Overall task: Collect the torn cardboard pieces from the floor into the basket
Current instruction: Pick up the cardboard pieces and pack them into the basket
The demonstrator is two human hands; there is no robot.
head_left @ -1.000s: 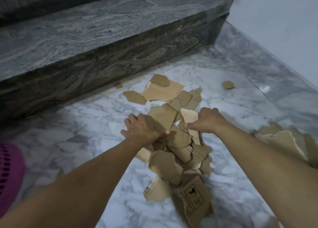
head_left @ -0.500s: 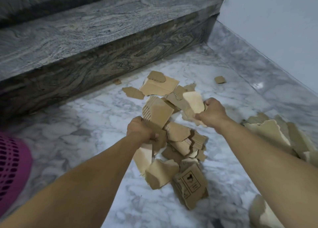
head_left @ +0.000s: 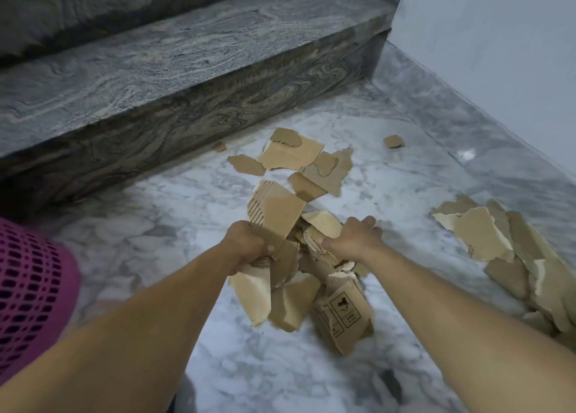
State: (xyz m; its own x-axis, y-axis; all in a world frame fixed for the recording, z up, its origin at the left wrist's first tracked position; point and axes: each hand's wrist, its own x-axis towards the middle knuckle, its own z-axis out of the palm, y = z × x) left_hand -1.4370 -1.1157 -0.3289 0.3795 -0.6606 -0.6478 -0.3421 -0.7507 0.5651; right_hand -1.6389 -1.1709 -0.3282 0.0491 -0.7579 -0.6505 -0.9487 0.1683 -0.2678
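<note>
Between both hands at centre floor, a bundle of torn cardboard pieces (head_left: 290,256), left hand (head_left: 246,244) and right hand (head_left: 352,241) clutching it from either side; pink basket (head_left: 31,288) lies far left, nearer the left arm; loose scraps (head_left: 299,160) remain beyond.

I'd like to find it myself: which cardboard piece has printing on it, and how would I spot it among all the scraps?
Start at the dark stone step and come down the pale marble floor to the bundle of torn cardboard between the two hands. At the bundle's lower right edge hangs the printed cardboard piece. Unlike its plain brown neighbours, it carries black boxed shipping symbols.
</note>
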